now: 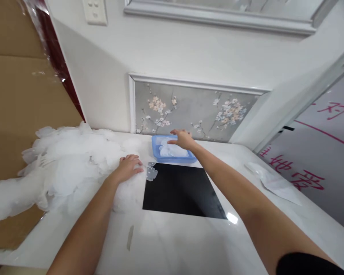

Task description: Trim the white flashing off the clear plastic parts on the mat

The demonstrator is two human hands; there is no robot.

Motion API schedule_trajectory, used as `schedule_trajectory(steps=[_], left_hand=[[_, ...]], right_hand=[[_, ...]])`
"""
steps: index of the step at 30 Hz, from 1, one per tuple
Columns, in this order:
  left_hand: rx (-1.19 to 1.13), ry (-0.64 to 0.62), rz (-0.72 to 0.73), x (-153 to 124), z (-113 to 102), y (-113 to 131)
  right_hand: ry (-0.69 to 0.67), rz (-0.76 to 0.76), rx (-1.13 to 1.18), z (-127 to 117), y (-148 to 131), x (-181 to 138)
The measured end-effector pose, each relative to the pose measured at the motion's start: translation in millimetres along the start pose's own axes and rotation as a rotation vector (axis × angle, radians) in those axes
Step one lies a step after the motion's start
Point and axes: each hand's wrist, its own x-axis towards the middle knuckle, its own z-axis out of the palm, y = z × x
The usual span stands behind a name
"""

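Note:
My left hand [129, 168] rests at the right edge of a large heap of thin white translucent pieces [71, 160], its fingers stretched out and a little apart. Just beyond its fingertips, a clear piece with pale dots [151, 173] overlaps the upper left corner of a flat black sheet [180, 191]. I cannot tell whether the fingers touch that piece. Over the back right of a blue plastic tray [162, 158] hovers my right hand [182, 139], thumb and fingers apart, with nothing visible between them. Inside the tray lie more thin white pieces [172, 149].
The white glossy table [172, 244] meets a wall with a framed floral panel [183, 107] behind the tray. Brown cardboard [17, 91] stands at left. A clear plastic bag [275, 181] lies at right, near a pale panel with red writing [312, 160].

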Motion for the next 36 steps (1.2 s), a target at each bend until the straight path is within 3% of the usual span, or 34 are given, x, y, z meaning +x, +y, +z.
schedule_trajectory(steps=[3, 6, 9, 13, 16, 19, 22, 25, 28, 30, 34, 36], left_hand=[[-0.08, 0.028, 0.021, -1, 2, -3], [-0.189, 0.093, 0.025, 2, 7, -5], [-0.31, 0.208, -0.019, 7, 9, -7], [-0.437, 0.491, -0.139, 13, 0, -5], [-0.501, 0.664, -0.179, 15, -11, 4], [-0.531, 0.697, -0.15, 13, -14, 24], [-0.525, 0.601, -0.074, 7, 2, 50], [-0.481, 0.418, 0.036, 1, 30, 77], [-0.399, 0.308, 0.143, -1, 51, 98], [-0.261, 0.278, 0.233, -2, 54, 107], [-0.144, 0.325, 0.406, -9, 28, 114], [-0.214, 0.492, 0.369, -13, 3, 114]], right_hand=[[0.015, -0.223, -0.022, 21, -28, -29], [-0.218, -0.402, -0.144, 57, -56, -68], [-0.237, -0.323, -0.2, 92, -74, -93], [-0.21, -0.244, -0.08, 112, -79, -89], [-0.218, -0.231, 0.037, 108, -74, -77], [-0.235, -0.229, 0.133, 90, -58, -76], [-0.288, -0.248, 0.198, 63, -22, -90], [-0.357, -0.228, 0.301, 37, 26, -112], [-0.259, -0.046, 0.452, 29, 64, -135], [-0.201, 0.058, 0.498, 33, 76, -148], [-0.068, 0.037, 0.439, 31, 76, -162], [0.079, -0.076, 0.282, 11, 75, -165]])
